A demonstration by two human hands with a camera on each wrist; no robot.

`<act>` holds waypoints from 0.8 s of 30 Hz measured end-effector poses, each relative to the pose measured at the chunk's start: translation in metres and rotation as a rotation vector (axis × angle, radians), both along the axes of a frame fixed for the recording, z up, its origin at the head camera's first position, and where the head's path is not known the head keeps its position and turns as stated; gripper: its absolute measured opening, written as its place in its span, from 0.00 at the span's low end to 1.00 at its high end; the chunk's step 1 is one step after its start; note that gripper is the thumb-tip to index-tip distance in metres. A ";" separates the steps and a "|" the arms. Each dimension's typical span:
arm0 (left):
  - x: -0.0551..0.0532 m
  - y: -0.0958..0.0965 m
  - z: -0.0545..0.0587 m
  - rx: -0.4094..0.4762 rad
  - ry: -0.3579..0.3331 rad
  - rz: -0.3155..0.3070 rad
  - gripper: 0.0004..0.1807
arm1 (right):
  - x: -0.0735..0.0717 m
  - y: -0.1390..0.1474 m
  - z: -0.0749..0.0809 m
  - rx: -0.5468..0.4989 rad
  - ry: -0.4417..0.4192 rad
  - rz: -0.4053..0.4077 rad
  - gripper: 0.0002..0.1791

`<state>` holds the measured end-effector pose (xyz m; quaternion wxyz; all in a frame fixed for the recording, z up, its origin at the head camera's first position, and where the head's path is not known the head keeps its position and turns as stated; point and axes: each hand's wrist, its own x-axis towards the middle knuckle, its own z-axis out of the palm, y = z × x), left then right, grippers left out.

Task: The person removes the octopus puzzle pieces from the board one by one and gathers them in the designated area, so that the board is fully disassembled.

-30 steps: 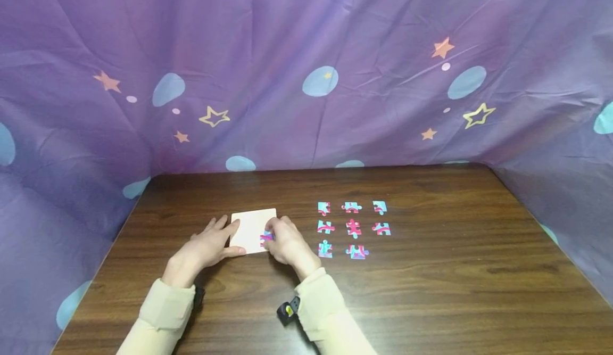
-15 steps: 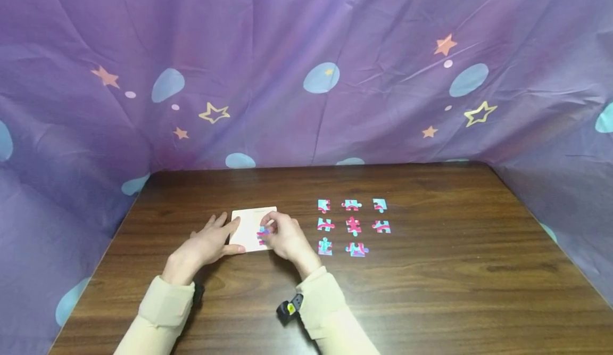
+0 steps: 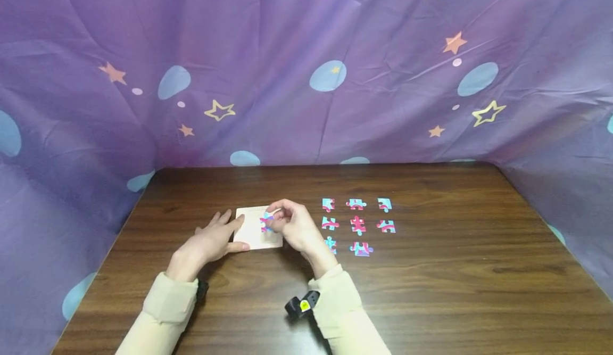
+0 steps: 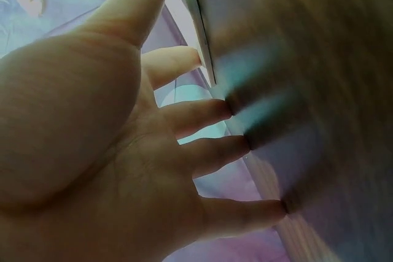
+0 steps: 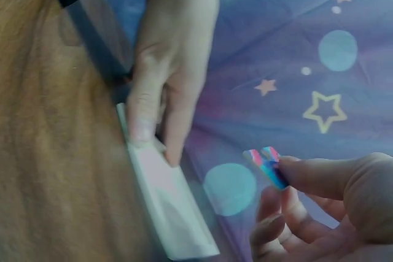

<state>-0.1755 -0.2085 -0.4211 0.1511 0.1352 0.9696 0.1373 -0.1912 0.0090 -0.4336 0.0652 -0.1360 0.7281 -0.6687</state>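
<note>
A puzzle piece (image 3: 265, 222) in pink, blue and purple is pinched between the thumb and fingers of my right hand (image 3: 301, 230). The right wrist view shows the puzzle piece (image 5: 267, 167) held up in the air, apart from the white square board (image 3: 248, 239). Spread out at the board's left side, my left hand (image 3: 210, 243) rests its thumb and index finger on that edge. In the left wrist view the other fingertips of the left hand (image 4: 166, 145) touch the tabletop beside the board's corner (image 4: 199, 41).
Right of the board, several loose puzzle pieces (image 3: 357, 225) lie face up in rows on the brown wooden table (image 3: 455, 280). A purple curtain (image 3: 268, 78) with stars and ovals hangs behind the table and at both sides.
My right hand has lifted the puzzle piece up from the board's lower right part and moved slightly away from me. The left hand stays at the board's left edge.
</note>
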 end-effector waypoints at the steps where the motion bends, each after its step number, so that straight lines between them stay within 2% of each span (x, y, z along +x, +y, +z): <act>1: -0.001 0.000 0.000 0.000 0.001 0.001 0.44 | 0.000 0.003 0.002 -0.015 -0.004 0.003 0.12; 5: -0.002 0.000 0.000 0.002 0.005 0.010 0.44 | 0.000 0.018 0.010 -0.053 -0.009 -0.002 0.12; 10: -0.001 0.000 0.000 -0.004 -0.001 0.005 0.44 | 0.001 0.043 0.016 -0.048 -0.006 -0.009 0.11; 18: -0.002 -0.003 -0.001 -0.015 0.005 -0.001 0.45 | 0.008 0.086 0.023 0.023 0.010 -0.047 0.11; 24: -0.001 -0.003 -0.001 -0.007 -0.001 -0.004 0.45 | 0.015 0.128 0.017 0.097 0.025 -0.071 0.10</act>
